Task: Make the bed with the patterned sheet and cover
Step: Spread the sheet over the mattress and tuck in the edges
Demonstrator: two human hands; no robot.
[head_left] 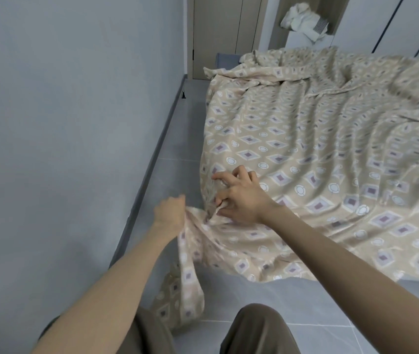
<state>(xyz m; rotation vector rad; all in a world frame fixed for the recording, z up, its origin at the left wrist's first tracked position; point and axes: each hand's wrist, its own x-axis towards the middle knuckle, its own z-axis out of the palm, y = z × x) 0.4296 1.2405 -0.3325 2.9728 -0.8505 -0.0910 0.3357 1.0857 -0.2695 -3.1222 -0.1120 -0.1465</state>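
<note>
A beige patterned cover [318, 154] with diamonds and circles lies rumpled over the bed, its near corner hanging down to the floor. My left hand [170, 213] is closed on the cover's edge at the bed's near left corner and pulls it outward. My right hand [241, 198] sits on the same corner, thumb and fingers pinching a fold of the cover while the other fingers spread. A loose flap of the cover [188, 284] hangs below my left hand. Whether a separate sheet lies underneath is hidden.
A grey wall [62, 123] runs close along the left, leaving a narrow strip of grey tiled floor [177, 139] beside the bed. A wooden door [218, 34] stands at the far end. Crumpled white cloth [302, 21] sits on a shelf beyond the bed. My knees are at the bottom.
</note>
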